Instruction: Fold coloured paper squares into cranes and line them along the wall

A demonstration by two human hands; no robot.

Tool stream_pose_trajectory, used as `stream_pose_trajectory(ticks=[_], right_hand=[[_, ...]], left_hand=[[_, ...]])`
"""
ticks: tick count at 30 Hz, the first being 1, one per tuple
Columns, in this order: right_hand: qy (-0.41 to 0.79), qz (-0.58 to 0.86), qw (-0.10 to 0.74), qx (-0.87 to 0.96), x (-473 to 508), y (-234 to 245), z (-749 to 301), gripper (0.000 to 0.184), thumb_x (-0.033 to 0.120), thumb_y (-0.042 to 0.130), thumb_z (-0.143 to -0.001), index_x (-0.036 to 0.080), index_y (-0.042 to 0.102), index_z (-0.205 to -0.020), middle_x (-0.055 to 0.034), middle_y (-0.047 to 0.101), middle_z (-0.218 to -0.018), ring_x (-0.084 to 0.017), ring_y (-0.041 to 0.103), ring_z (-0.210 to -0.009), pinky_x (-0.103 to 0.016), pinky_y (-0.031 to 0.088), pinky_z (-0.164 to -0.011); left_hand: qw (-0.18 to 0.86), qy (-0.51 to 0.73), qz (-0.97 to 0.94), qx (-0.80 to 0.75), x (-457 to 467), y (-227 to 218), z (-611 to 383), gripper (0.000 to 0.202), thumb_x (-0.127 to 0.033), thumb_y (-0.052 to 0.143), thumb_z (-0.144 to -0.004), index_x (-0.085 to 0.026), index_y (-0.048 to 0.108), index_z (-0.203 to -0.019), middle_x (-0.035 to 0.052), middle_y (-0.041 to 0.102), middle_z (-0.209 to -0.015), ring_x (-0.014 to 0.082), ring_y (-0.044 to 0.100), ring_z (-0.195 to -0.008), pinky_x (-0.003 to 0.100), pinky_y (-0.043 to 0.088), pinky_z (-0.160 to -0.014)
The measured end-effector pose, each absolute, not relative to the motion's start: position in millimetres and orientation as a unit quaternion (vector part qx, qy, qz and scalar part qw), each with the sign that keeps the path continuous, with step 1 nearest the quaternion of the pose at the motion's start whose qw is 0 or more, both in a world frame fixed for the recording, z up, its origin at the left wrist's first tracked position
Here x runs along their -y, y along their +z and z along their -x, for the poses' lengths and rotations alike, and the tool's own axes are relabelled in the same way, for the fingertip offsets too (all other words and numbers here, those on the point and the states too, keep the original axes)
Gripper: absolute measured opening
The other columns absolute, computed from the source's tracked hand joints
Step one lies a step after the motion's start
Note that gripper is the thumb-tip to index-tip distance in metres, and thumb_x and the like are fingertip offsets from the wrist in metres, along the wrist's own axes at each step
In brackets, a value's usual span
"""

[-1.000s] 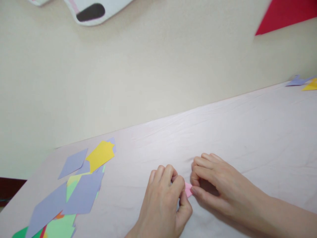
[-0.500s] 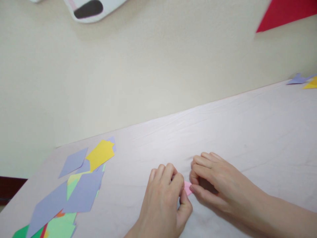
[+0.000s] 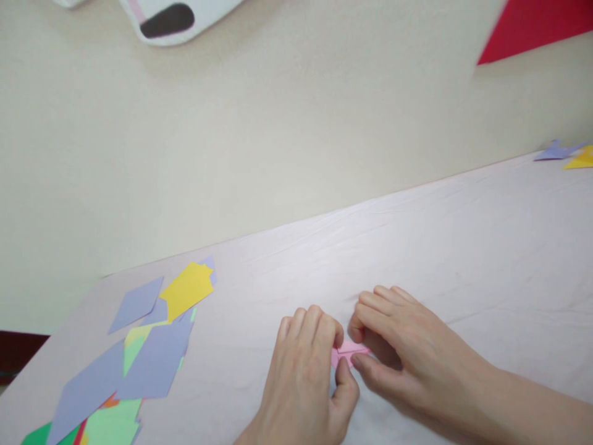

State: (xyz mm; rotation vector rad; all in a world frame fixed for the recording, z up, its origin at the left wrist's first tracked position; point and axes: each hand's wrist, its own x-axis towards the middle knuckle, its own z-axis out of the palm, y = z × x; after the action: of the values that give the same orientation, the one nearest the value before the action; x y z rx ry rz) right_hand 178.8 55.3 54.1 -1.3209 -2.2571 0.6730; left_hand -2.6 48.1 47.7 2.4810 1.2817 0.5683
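Observation:
Low in the head view, a small pink folded paper (image 3: 345,354) lies on the pale cloth between my two hands, with a crease line along its top. My left hand (image 3: 303,371) is curled over its left end, thumb pressed near its lower edge. On the other side, my right hand (image 3: 403,340) has its bent fingers and thumb on the right end of the paper. Parts of the paper are hidden under the fingers of both hands.
Loose purple paper sheets (image 3: 155,361), with a yellow piece (image 3: 188,290) and green ones (image 3: 113,423), overlap at the left. Purple (image 3: 556,150) and yellow scraps (image 3: 581,159) lie at the far right. A wall (image 3: 296,123) rises behind the cloth-covered surface (image 3: 463,247).
The left thumb and forefinger have spread apart, and more of the pink folded paper shows between the hands. My right fingertips have shifted slightly left onto it.

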Motion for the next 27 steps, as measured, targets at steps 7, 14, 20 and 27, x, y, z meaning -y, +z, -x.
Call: stream_pose_trajectory(ticks=[7,14,20,27], right_hand=[[0.295,0.435,0.237,0.817,-56.5,52.9,-178.8,0.017,0.003,0.058,-0.079,0.02,0.058,-0.079,0.0008,0.058,-0.078,-0.018,0.052,-0.077,-0.032,0.034,-0.074],[0.284,0.463,0.229,0.808,-54.3,55.3,-171.6,0.014,0.006,0.06,-0.078,0.019,0.056,-0.076,0.0,0.058,-0.08,-0.019,0.051,-0.079,-0.034,0.032,-0.074],[0.281,0.464,0.226,0.809,-54.8,54.4,-172.1,0.015,0.005,0.057,-0.076,0.019,0.055,-0.075,-0.0007,0.058,-0.08,-0.019,0.049,-0.077,-0.034,0.032,-0.074],[0.321,0.43,0.259,0.803,-57.5,53.2,-179.7,0.034,-0.009,0.047,-0.069,0.02,0.058,-0.082,0.0002,0.059,-0.082,-0.019,0.052,-0.08,-0.034,0.034,-0.075]], left_hand=[[0.171,0.194,-0.859,-0.442,-49.0,46.8,3.0,0.019,-0.004,0.046,-0.074,-0.022,0.044,-0.082,0.0027,0.052,-0.085,0.0225,0.049,-0.081,0.038,0.034,-0.07],[0.172,0.196,-0.859,-0.44,-49.3,45.9,2.8,0.019,-0.004,0.046,-0.073,-0.021,0.045,-0.082,0.0027,0.051,-0.084,0.0225,0.047,-0.08,0.038,0.033,-0.07],[0.169,0.201,-0.859,-0.44,-47.2,46.1,2.6,0.018,-0.004,0.046,-0.075,-0.02,0.045,-0.082,0.0025,0.051,-0.084,0.0221,0.046,-0.079,0.038,0.033,-0.069],[0.166,0.199,-0.858,-0.443,-48.0,46.9,2.6,0.021,-0.003,0.045,-0.073,-0.021,0.045,-0.083,0.0024,0.052,-0.085,0.0223,0.048,-0.08,0.038,0.033,-0.07]])
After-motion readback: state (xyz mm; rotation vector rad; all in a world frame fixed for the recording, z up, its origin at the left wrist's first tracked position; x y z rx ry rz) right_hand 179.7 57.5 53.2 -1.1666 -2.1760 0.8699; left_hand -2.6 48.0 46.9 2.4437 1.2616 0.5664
